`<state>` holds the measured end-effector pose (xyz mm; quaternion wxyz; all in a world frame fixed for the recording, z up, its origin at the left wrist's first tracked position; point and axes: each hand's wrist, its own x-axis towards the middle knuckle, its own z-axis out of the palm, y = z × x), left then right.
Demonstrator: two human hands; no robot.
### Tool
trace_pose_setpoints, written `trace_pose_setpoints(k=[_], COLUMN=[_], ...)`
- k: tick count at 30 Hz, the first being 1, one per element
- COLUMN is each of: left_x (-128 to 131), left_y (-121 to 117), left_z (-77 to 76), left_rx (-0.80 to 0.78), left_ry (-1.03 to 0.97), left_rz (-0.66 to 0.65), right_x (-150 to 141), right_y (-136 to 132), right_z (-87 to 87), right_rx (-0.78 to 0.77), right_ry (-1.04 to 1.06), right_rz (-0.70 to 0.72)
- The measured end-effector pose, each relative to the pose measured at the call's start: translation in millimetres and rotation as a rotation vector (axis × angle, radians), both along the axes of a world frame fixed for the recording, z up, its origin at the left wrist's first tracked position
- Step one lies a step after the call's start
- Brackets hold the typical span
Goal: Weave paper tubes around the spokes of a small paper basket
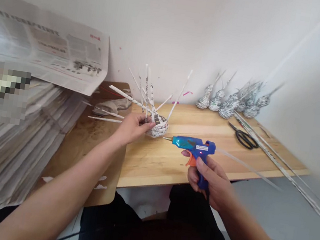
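Note:
My left hand (136, 127) pinches the near left side of a small woven newspaper basket (160, 129), whose rolled-paper spokes fan upward and to the left. In my right hand (210, 173) is a blue glue gun (192, 144), gripped by its handle. A finger lies at the orange trigger (191, 159), and a small red light glows on the body. The gun's metal nozzle points left, close to the basket's lower right side; whether they touch I cannot tell. A clear glue stick (246, 165) sticks out of the gun's back end.
Several gourd-shaped woven paper pieces (228, 107) stand against the wall. Black-handled scissors (243, 137) and long paper rolls (279, 164) lie at the right. Stacked newspapers (22, 155) fill the left, beside a brown board (91, 158) holding a crumpled cloth (112, 107).

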<state>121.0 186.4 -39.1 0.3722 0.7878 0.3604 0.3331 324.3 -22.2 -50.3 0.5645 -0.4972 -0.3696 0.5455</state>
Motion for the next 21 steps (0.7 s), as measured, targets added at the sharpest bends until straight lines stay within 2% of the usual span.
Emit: trace_pose_setpoints(k=[4, 11, 21], left_x=[0.2, 0.5, 0.1], left_y=[-3.5, -7.7, -10.5], left_z=[-8.3, -18.3, -20.9], left_rx=[-0.025, 0.006, 0.127], left_ry=[0.024, 0.024, 0.054], left_rz=[-0.003, -0.022, -0.031], right_x=[-1.1, -1.3, -2.8], right_y=[11.7, 31.8, 44.9], right_z=[-5.0, 4.5, 18.3], right_rx=[-0.004, 0.131, 0.213], right_ry=[-0.219, -0.864, -1.177], right_rz=[0.016, -0.020, 0.010])
